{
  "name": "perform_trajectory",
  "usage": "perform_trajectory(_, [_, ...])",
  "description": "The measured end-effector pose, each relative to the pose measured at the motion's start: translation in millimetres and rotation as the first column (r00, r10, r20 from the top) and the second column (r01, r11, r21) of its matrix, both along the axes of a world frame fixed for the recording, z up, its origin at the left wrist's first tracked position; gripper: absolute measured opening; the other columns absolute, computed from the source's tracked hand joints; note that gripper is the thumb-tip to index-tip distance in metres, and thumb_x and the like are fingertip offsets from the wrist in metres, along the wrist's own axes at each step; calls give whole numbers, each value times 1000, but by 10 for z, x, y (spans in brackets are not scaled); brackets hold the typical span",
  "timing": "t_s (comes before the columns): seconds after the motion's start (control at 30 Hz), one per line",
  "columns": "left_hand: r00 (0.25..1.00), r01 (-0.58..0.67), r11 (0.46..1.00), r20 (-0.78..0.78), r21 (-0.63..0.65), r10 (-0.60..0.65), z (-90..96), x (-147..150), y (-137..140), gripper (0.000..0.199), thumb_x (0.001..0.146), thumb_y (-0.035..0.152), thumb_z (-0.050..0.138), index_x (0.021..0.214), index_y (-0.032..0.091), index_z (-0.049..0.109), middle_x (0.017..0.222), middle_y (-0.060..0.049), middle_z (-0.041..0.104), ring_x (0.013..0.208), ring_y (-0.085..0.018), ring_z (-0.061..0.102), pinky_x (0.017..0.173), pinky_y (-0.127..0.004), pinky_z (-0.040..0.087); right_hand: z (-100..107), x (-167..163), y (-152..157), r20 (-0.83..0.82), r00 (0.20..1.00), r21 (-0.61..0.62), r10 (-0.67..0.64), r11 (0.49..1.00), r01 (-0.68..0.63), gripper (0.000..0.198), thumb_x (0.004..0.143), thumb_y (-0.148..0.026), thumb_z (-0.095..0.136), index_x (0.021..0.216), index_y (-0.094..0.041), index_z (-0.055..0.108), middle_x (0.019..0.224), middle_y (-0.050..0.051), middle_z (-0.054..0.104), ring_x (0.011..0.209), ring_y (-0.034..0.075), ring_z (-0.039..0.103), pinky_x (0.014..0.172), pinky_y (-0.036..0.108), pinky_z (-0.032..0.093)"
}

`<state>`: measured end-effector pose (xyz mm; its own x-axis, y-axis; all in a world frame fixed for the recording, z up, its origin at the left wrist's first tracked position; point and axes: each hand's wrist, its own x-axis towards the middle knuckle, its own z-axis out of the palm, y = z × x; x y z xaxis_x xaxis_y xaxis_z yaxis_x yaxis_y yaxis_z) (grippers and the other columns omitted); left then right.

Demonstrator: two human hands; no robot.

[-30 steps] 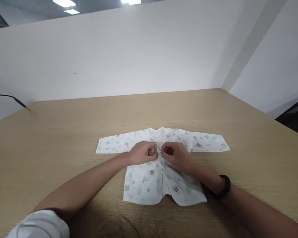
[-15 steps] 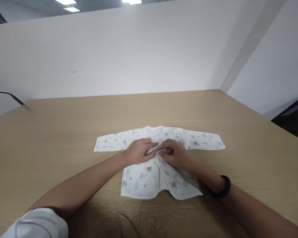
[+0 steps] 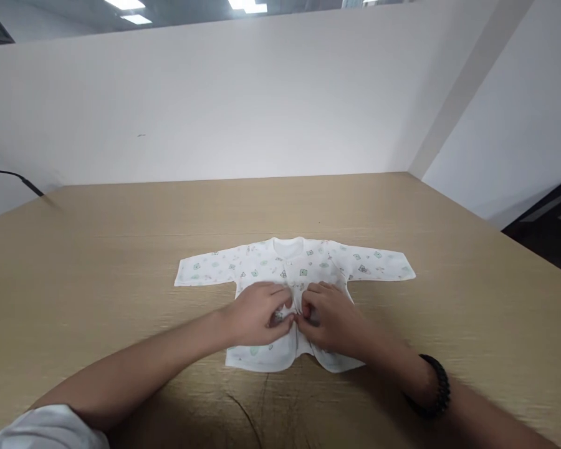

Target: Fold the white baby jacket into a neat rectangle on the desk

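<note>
Now that both hands sit lower on the small printed shirt (image 3: 285, 275) than half a second ago, the head view has left hand (image 3: 258, 315) and right hand (image 3: 335, 318) together at its front opening, fingers curled, thumb tips close, a small gap inside each curl; cannot tell if cloth is pinched. Upper placket (image 3: 288, 264) is uncovered, so work seems shifted down the opening, hem parted below. Shirt lies sleeves spread on the tabletop (image 3: 121, 249), between left and right edges, well short of the far edge.
</note>
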<state>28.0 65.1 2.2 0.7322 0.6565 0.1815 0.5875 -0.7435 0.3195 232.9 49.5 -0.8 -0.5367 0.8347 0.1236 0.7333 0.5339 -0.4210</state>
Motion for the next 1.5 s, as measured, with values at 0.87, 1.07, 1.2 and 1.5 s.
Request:
perform_trajectory(0.87, [909, -46, 718, 269, -695, 318, -28, 65, 20, 19, 85, 34, 60, 78, 16, 60, 60, 6, 44, 54, -9, 39, 51, -21, 32, 143, 127, 137, -321, 927, -552, -196, 834, -15, 17, 81, -25, 56, 75, -17, 69, 61, -1, 56, 59, 13, 46, 52, 26, 33])
perform_trajectory(1.07, [921, -77, 763, 247, -642, 301, -43, 67, 14, 20, 86, 35, 60, 78, 16, 61, 60, 5, 45, 55, -9, 40, 51, -21, 32, 113, 121, 147, -355, 908, -575, -224, 818, -22, 10, 75, -24, 62, 72, -17, 69, 66, 1, 64, 63, 14, 53, 55, 25, 39])
perform_trajectory(1.2, [935, -106, 799, 214, -592, 283, -54, 68, 9, 20, 85, 33, 60, 76, 16, 63, 61, 4, 49, 57, -10, 43, 53, -21, 33, 83, 61, 98, -371, 896, -504, -244, 863, 27, 8, 73, -23, 63, 70, -17, 68, 67, 2, 66, 63, 15, 56, 56, 26, 40])
perform_trajectory(1.5, [922, -76, 800, 264, -595, 284, -62, 66, 28, 19, 85, 30, 59, 73, 15, 60, 58, 6, 44, 54, -9, 39, 50, -20, 30, -2, -41, 3, -320, 921, -257, -223, 956, 142, 7, 71, -17, 61, 65, -20, 60, 69, 1, 65, 68, 16, 59, 60, 27, 41])
